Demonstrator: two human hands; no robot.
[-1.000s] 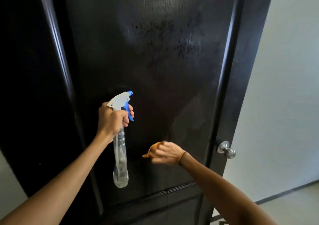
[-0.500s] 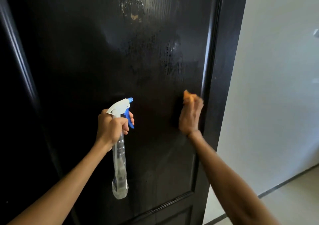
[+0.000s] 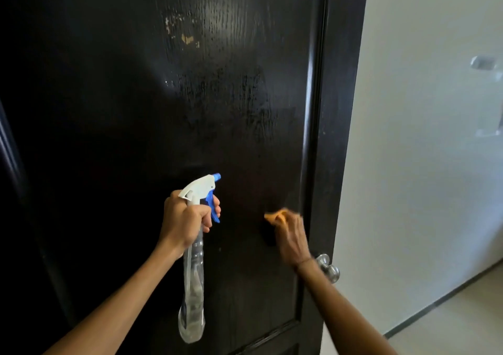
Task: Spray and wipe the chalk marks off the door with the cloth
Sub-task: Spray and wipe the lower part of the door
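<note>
Right hand (image 3: 292,236) presses the cloth (image 3: 276,215) on the door (image 3: 122,136) at 4 o'clock. Left hand (image 3: 185,219) grips the bottle (image 3: 193,286), 6 o'clock. Pale marks (image 3: 187,38) sit at 12. Best wiped in firm overlapping strokes up through the damp patch.

A pale wall (image 3: 413,164) in soft daylight.
A dark baseboard (image 3: 441,301) meets the light floor (image 3: 462,324); a blurred white fixture (image 3: 488,96) hangs at right.
</note>
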